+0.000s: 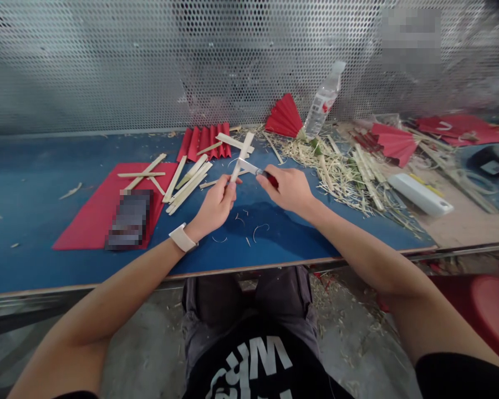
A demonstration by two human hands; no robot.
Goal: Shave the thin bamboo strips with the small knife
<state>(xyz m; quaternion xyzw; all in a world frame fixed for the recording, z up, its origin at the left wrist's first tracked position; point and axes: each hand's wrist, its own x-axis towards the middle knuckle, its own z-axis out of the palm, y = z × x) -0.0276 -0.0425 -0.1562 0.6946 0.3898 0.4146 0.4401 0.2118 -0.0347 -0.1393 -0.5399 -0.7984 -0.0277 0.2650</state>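
Note:
My left hand is closed around the lower end of a pale bamboo strip, which points up and away from me. In my right hand is a knife with a dark red handle; its blade meets the strip near the middle. A thin curled shaving hangs by the blade. Left of my left hand lie several cut bamboo strips. Behind the held strip, more strips rest against a pleated red paper. A few fine curls are scattered on the blue table below my hands.
Red sheets lie at left under a phone and crossed strips. A plastic bottle stands by a folded red fan. Shavings heap at right, near a white device. A perforated metal panel closes the back.

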